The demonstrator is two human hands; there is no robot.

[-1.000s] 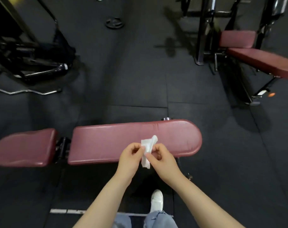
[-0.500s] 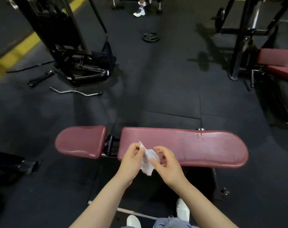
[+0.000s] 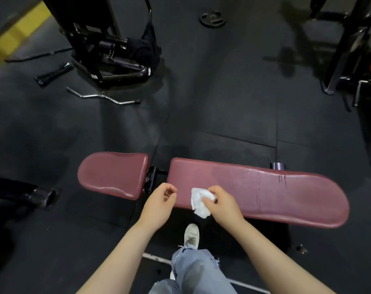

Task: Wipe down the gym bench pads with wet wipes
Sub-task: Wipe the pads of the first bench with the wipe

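Note:
A maroon gym bench lies across the view, with a long back pad (image 3: 265, 192) on the right and a short seat pad (image 3: 114, 174) on the left. A crumpled white wet wipe (image 3: 198, 203) hangs over the near edge of the long pad, pinched by my right hand (image 3: 222, 203). My left hand (image 3: 159, 203) hovers just left of the wipe with its fingers loosely curled and nothing in them. A black hinge (image 3: 152, 178) joins the two pads.
Behind the bench stands a black machine base (image 3: 108, 54) with a chrome curl bar (image 3: 104, 97) and a black handle (image 3: 53, 74) on the rubber floor. A weight plate (image 3: 212, 18) lies far back. A rack frame (image 3: 345, 54) rises at right. My white shoe (image 3: 192, 236) is below the bench.
My left hand has let go of the wipe and moved a little left; only my right hand holds it now. The view has shifted, so the bench sits further right.

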